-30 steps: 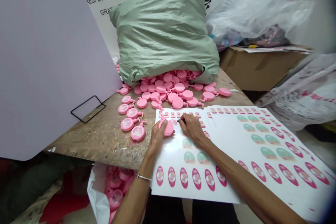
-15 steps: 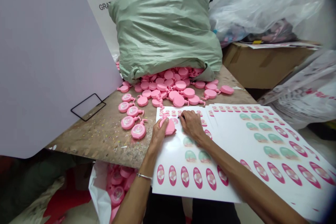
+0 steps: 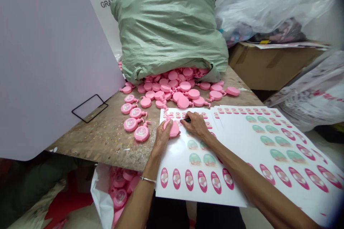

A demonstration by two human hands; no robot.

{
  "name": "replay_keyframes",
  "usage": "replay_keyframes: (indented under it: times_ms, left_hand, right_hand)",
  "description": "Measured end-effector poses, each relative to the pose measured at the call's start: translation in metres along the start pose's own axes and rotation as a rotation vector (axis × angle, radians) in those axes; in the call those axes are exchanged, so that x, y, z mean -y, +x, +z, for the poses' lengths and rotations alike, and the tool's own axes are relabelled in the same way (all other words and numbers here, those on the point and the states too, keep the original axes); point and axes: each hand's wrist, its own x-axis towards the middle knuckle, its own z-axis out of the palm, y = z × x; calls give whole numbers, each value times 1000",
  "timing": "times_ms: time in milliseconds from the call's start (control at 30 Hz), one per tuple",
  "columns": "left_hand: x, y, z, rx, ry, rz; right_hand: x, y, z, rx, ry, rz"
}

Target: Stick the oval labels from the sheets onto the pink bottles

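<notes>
My left hand (image 3: 162, 139) is shut on a pink plastic bottle-shaped piece (image 3: 174, 129), pressing it against a white sheet of printed oval and round labels (image 3: 172, 157). My right hand (image 3: 195, 126) rests on the same sheet and pinches a small black tool (image 3: 187, 120), its tip close to the top label row. More label sheets (image 3: 268, 150) overlap to the right. Several labelled pink pieces, one (image 3: 141, 133) nearest my left hand, lie on the table beside the sheet. Unlabelled ones (image 3: 184, 102) spill in a heap from a sack.
A pale green woven sack (image 3: 169, 25) slumps on the speckled wooden table (image 3: 107, 139). A lilac board (image 3: 53, 61) with a black wire frame (image 3: 90, 108) stands at left. A cardboard box (image 3: 274, 66) and plastic bags (image 3: 268, 7) sit behind right; a white bag (image 3: 100, 200) of pink pieces sits below.
My right hand has shifted slightly left, and the black tool's tip shows more clearly. My left hand stays on the pink piece. The view has drifted slightly.
</notes>
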Motion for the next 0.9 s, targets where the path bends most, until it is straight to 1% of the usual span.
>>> replay_keyframes:
  times_ms: [67, 200, 333, 433, 533, 600, 700, 800, 900]
  left_hand:
    - [0, 0, 0, 0, -1, 9]
    - [1, -1, -1, 24, -14, 36]
    - [1, -1, -3, 26, -23, 29]
    - [1, -1, -4, 31, -35, 35]
    - [1, -1, -4, 23, -49, 39]
    - [2, -1, -3, 10, -62, 40]
    - [1, -1, -2, -6, -79, 41]
    - [-1, -3, -1, -7, -71, 51]
    - [-7, -10, 2, -27, -73, 48]
  right_hand:
    - [4, -2, -2, -19, -3, -18]
    - [6, -5, -6, -65, -37, -115]
    - [1, -5, -6, -104, -93, -52]
    - [1, -4, -5, -68, -84, -66]
    - [6, -4, -3, -59, 85, -25]
    - [7, -3, -2, -85, 227, 45]
    - [5, 0, -6, -119, 352, 117]
    - [7, 1, -23, -140, 451, 155]
    - [22, -4, -49, -79, 560, 122]
